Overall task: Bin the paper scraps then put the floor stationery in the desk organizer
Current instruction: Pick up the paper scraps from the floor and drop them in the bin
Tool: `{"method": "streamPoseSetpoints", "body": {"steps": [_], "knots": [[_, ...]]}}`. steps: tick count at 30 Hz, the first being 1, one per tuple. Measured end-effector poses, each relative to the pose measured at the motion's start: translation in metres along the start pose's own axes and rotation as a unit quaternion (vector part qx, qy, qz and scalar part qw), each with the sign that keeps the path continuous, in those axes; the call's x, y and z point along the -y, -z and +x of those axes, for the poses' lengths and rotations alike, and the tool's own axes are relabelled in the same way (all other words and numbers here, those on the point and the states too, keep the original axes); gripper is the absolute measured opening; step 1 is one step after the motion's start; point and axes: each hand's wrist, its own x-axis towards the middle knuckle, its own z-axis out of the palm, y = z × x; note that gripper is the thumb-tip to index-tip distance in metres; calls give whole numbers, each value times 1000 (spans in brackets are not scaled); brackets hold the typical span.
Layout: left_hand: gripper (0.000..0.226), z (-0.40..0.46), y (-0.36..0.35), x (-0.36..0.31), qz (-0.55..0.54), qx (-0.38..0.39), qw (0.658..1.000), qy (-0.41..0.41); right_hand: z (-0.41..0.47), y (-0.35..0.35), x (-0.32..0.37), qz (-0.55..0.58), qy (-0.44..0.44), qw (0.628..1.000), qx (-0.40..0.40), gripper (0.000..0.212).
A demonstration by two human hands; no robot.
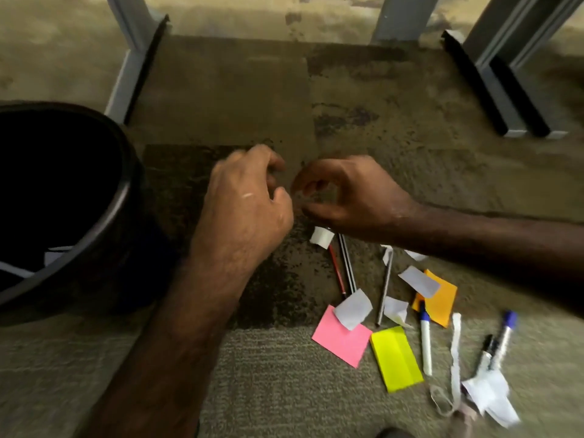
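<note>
Some paper is in the bin (63, 191); many scraps (353, 308) and pens (426, 339) lie right of it. Both curled hands (243, 203) (350, 194) may pinch something; I cannot tell

The floor (221, 90) is carpet in square tiles of mottled olive, tan and dark brown; one darker tile lies at centre, a paler ribbed tile (268, 374) at 6 o'clock. Grey metal desk legs stand on it: one leg with a long foot (132, 67) at 11 o'clock, an upright post (401, 17) at 12 o'clock, and paired black-edged feet (505, 99) at 2 o'clock. Lighting is dim and warm, brighter along the far edge.
</note>
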Motion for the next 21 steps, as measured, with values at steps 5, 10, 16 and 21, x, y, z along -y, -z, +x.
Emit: {"method": "streamPoseSetpoints", "body": {"steps": [5,10,16,21], "knots": [[22,-18,-80,-12,-7,154,988,3,-53,-4,-49,-36,-70,995,55,23],[25,-42,-141,-13,32,262,964,-20,-95,-15,-88,-98,-108,983,110,39],[44,-65,-185,-9,63,316,946,-32,-137,-30,-118,-144,-193,955,172,72],[54,-77,-208,-4,78,339,938,-17,-159,-41,-134,-172,-248,930,211,89]]}}
